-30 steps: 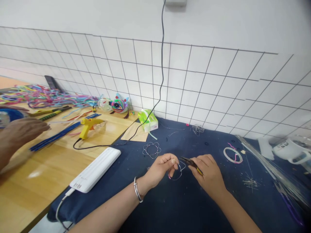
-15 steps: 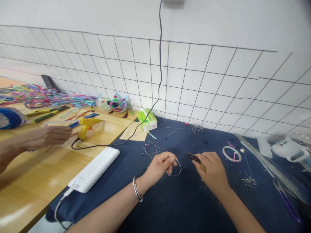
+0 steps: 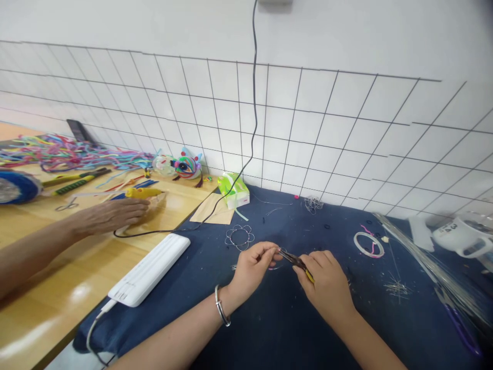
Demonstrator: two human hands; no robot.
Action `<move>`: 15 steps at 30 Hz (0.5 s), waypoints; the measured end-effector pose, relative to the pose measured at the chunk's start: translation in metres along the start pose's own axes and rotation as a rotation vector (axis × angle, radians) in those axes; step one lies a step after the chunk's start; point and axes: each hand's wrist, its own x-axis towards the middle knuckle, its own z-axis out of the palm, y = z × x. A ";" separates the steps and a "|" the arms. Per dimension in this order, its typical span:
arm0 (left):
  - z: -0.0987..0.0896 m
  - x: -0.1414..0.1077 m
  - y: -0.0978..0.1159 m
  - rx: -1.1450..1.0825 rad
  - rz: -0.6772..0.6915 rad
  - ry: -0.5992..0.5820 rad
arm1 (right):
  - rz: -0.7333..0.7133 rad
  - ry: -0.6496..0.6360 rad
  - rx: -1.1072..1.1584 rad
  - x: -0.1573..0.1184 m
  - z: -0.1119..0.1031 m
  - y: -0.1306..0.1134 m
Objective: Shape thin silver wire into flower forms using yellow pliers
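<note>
Whereas the pliers (image 3: 292, 258) stood off from the wire loop (image 3: 275, 267) a moment ago, their tips now reach in at the fingertips of my left hand (image 3: 252, 264), so I judge both hands are working one spot. My left fingers are pinched together on the wire loop, just above the table (image 3: 262, 329); those of my right hand (image 3: 327, 282) are wrapped around the pliers' handles. Whether the pliers bite the wire, I can't tell.

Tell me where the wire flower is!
In the head view, the wire flower lies just left of centre on the blue cloth, beyond the left hand, right of the white power bank.
</note>
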 end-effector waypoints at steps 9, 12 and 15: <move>0.001 -0.001 -0.005 -0.003 0.029 -0.027 | 0.014 0.001 0.096 0.001 0.003 0.002; 0.001 -0.001 -0.006 -0.037 0.015 -0.034 | 0.019 0.014 0.106 0.000 0.004 0.004; 0.001 -0.001 -0.006 -0.059 -0.006 -0.049 | 0.017 0.029 0.104 0.000 0.005 0.005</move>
